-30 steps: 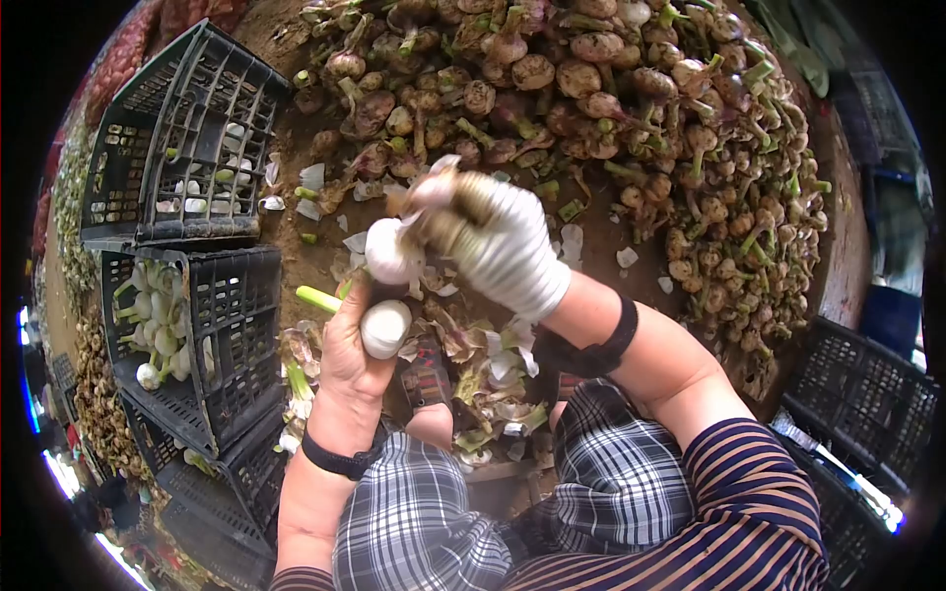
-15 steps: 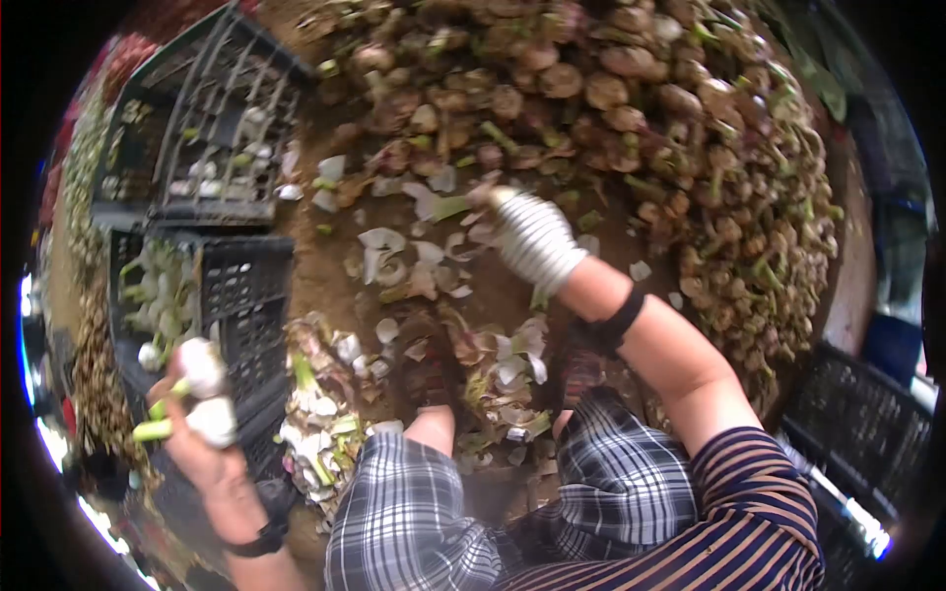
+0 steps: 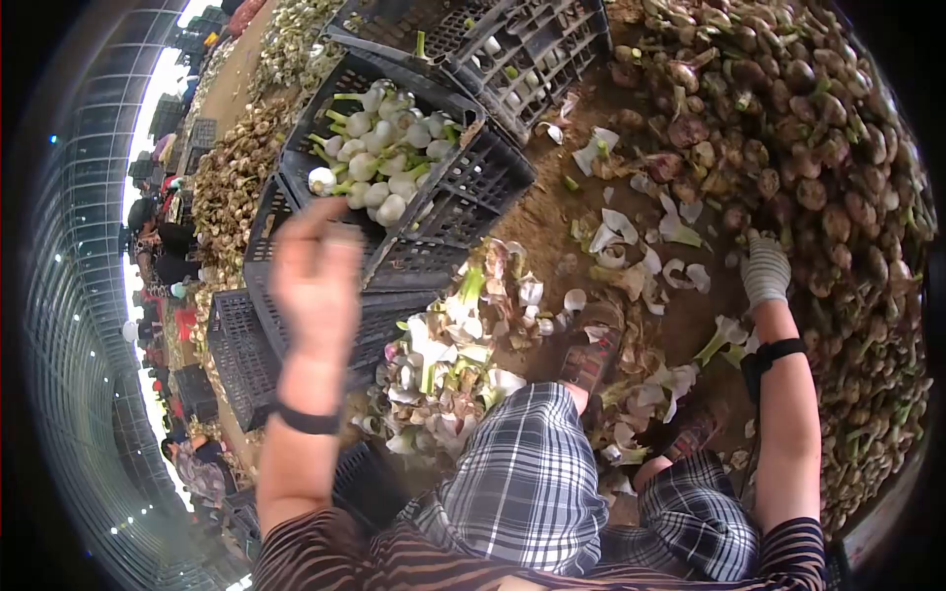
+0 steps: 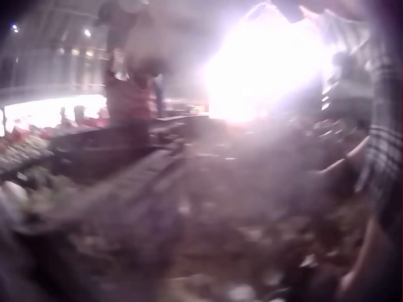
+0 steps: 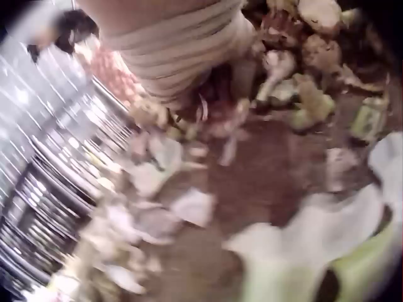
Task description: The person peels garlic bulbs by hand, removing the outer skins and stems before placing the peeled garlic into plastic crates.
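Left of centre in the frame, the bare left hand (image 3: 317,281) blurs beside the black plastic crate (image 3: 490,184); the two garlic bulbs it gripped moments ago no longer show, so I judge they've been let go. Its finger pose I can't tell. Cleaned garlic bulbs (image 3: 391,210) lie in the crate, just above and right. At right, the gloved right hand (image 3: 766,273) meets the untrimmed garlic pile (image 3: 838,225), grip unclear.

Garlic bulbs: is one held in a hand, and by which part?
No bulb shows in the blurred left hand. The gloved right hand is at the edge of the garlic heap; whether it grips a bulb there cannot be told.
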The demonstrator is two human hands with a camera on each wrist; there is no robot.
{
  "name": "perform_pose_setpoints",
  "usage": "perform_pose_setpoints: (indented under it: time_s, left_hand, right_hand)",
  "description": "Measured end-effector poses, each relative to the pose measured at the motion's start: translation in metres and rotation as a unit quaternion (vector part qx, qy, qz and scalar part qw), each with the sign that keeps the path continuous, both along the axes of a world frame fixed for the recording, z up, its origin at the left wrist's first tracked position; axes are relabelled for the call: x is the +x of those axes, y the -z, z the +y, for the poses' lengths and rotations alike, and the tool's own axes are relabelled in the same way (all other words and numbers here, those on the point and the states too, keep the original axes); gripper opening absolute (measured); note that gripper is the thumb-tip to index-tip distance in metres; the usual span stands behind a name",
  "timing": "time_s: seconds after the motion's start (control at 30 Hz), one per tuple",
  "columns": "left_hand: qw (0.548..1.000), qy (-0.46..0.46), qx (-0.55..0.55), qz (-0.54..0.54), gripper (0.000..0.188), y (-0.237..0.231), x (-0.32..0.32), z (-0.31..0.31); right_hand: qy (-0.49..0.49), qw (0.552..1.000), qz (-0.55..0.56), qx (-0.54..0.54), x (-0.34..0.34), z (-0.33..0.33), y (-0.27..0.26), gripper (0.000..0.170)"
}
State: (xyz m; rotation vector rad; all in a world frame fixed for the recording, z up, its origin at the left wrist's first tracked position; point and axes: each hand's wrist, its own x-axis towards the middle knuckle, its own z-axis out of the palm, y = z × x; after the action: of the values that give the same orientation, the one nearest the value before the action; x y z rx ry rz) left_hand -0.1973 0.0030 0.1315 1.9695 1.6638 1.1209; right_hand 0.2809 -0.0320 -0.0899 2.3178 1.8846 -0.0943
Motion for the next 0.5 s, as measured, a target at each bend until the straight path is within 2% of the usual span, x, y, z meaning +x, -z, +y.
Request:
perform_pose_setpoints:
  time_s: [0.03, 0.07, 0.1, 0.13, 0.17, 0.23, 0.27, 0.3, 0.33, 0.37, 0.4, 0.43, 0.5]
  left_hand:
    - [0.988, 0.153, 0.019, 0.006, 0.034, 0.024, 0.038, -0.004]
    - [0.968, 0.25, -0.018, 0.021, 0.041, 0.033, 0.073, -0.007]
    - [0.956, 0.284, -0.058, 0.047, 0.06, 0.052, 0.106, -0.012]
    - [0.946, 0.289, -0.144, -0.016, 0.07, 0.075, 0.135, -0.02]
    - [0.919, 0.306, -0.233, -0.084, 0.08, 0.093, 0.163, -0.028]
    - [0.802, 0.411, -0.379, -0.211, 0.084, 0.108, 0.203, -0.034]
    - [0.731, 0.419, -0.421, -0.335, 0.07, 0.119, 0.222, -0.037]
    - [0.737, 0.402, -0.455, -0.296, 0.06, 0.112, 0.226, -0.038]
    - [0.769, 0.37, -0.413, -0.317, 0.056, 0.116, 0.235, -0.041]
    - [0.783, 0.335, -0.41, -0.328, 0.058, 0.117, 0.237, -0.04]
    - [0.79, 0.326, -0.395, -0.338, 0.059, 0.12, 0.237, -0.038]
    - [0.818, 0.328, -0.363, -0.301, 0.061, 0.119, 0.238, -0.036]
    - [0.824, 0.321, -0.367, -0.289, 0.061, 0.127, 0.237, -0.037]
  right_hand:
    - [0.0, 1.0, -0.003, 0.003, 0.0, -0.001, 0.012, 0.041]
    - [0.08, 0.923, 0.367, 0.086, -0.001, -0.003, 0.034, 0.036]
    - [0.151, 0.704, 0.677, 0.155, 0.005, -0.012, 0.046, 0.031]
    - [0.14, 0.683, 0.71, 0.1, -0.026, -0.023, -0.015, 0.029]
    - [0.192, 0.538, 0.818, 0.063, -0.061, -0.032, -0.068, 0.034]
    - [0.156, 0.537, 0.828, 0.041, -0.08, -0.054, -0.116, 0.045]
    - [0.148, 0.562, 0.813, 0.035, -0.08, -0.061, -0.113, 0.048]
    - [0.136, 0.585, 0.799, 0.023, -0.071, -0.066, -0.102, 0.05]
    - [0.086, 0.772, 0.629, -0.012, -0.054, -0.063, -0.097, 0.051]
    - [0.03, 0.905, 0.421, -0.058, -0.041, -0.061, -0.092, 0.052]
    - [0.013, 0.989, 0.145, -0.031, -0.037, -0.068, -0.077, 0.059]
    - [-0.032, 0.988, 0.023, 0.151, -0.026, -0.071, -0.057, 0.064]
    - [-0.03, 0.941, 0.169, 0.291, -0.035, -0.06, -0.086, 0.065]
